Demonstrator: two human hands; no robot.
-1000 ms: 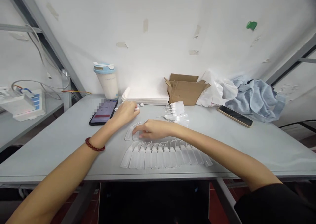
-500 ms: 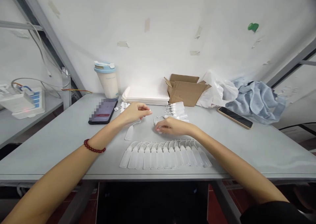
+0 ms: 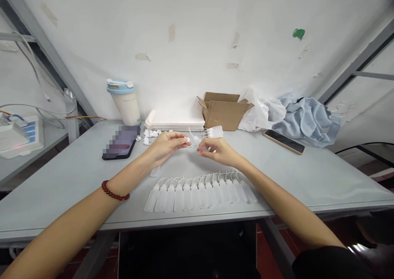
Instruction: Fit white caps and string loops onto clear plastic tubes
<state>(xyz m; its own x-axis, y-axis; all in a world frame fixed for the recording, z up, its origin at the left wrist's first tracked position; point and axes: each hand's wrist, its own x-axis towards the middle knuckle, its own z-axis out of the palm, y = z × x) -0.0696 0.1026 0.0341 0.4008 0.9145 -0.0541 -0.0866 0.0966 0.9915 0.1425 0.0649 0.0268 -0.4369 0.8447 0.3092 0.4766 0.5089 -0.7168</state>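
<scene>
My left hand (image 3: 168,145) is closed in a pinch on a small white cap-like piece (image 3: 187,139). Close to its right, my right hand (image 3: 217,149) has its fingers curled around a translucent, bottle-shaped plastic piece with a thin white strap (image 3: 195,140), partly hidden by the fingers. Below both hands lies a row of several similar translucent pieces (image 3: 200,195), side by side, with looped white straps at their tops. Another translucent piece (image 3: 155,171) lies under my left forearm, mostly covered. Behind my right hand is a small stack of such pieces (image 3: 215,131).
Small white caps (image 3: 150,135) are scattered behind my left hand. A phone (image 3: 121,141) and a cup (image 3: 125,104) stand at left. White trays (image 3: 175,119), a cardboard box (image 3: 223,113), a plastic bag (image 3: 258,110), blue cloth (image 3: 308,119) and another phone (image 3: 283,141) lie behind and right.
My right hand has lifted from the table with the translucent piece. Both hands have come closer together, and the view has shifted slightly to the right.
</scene>
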